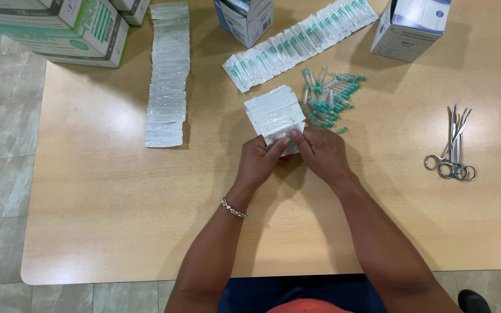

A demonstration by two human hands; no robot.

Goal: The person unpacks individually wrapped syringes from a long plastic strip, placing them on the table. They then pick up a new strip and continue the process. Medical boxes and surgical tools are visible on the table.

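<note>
Blister packs (275,113) pinched between both my hands at the middle of the worktop (117,208).

My left hand (257,163) and right hand (321,152) are both closed on the near edge of the clear sealed stack, thumbs meeting on top; my fingers hide what is inside. At 1 o'clock from it lies a loose heap of green-capped needles (330,97), with a long strip of sealed needle packs (302,40) beyond. At 10 o'clock runs a column of clear packs (168,75). Open cartons stand at 12 o'clock (244,20) and 2 o'clock (408,26), tops cut off, contents unreadable. Green-and-white boxes (82,29) hang over the far left corner. Steel scissors (452,153) lie at 3 o'clock.
</note>
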